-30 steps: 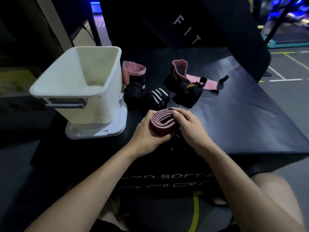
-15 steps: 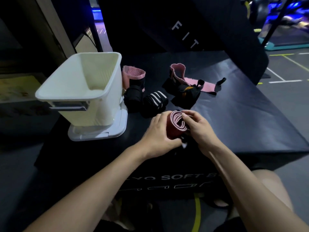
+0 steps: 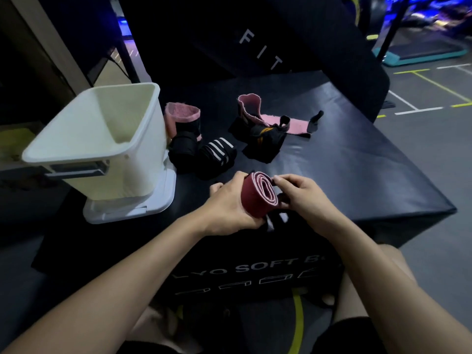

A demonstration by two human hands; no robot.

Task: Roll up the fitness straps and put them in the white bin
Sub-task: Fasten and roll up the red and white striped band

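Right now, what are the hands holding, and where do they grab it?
A rolled dark-red strap: the left hand wraps its outer side, the right hand pinches its coiled end.

Head view looks down, close, perhaps tilted.

Woven cloth strap roll [image 3: 258, 198], maroon outside, pink inside; smooth white plastic bin [image 3: 102, 139] left of it; faintly sheened black vinyl worktop [image 3: 357, 169]
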